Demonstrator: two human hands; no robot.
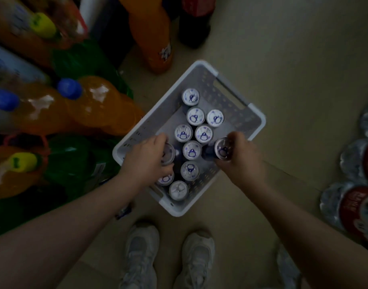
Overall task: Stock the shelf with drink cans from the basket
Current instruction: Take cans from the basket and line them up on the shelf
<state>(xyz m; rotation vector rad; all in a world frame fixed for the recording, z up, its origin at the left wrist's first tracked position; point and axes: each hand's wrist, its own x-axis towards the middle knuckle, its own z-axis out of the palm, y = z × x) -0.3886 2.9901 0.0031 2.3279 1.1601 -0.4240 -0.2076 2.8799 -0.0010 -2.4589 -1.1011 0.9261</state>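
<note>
A white perforated basket (pixel 256 113) sits on the floor below me, holding several upright drink cans with silver tops and purple markings, such as one can (pixel 192 150) in the middle. My left hand (pixel 146 158) is curled around a can (pixel 168 154) at the basket's left side, still among the others. My right hand (pixel 242 158) grips another can (pixel 222 150), tilted and raised a little at the basket's right side. The shelf itself is not clearly visible.
Large orange soda bottles (pixel 99 105) with blue and yellow caps and green bottles (pixel 74 161) crowd the left. More orange and dark bottles (pixel 156 38) stand beyond the basket. Wrapped bottle packs (pixel 354 184) lie at right. My white shoes (pixel 141 253) stand just below the basket.
</note>
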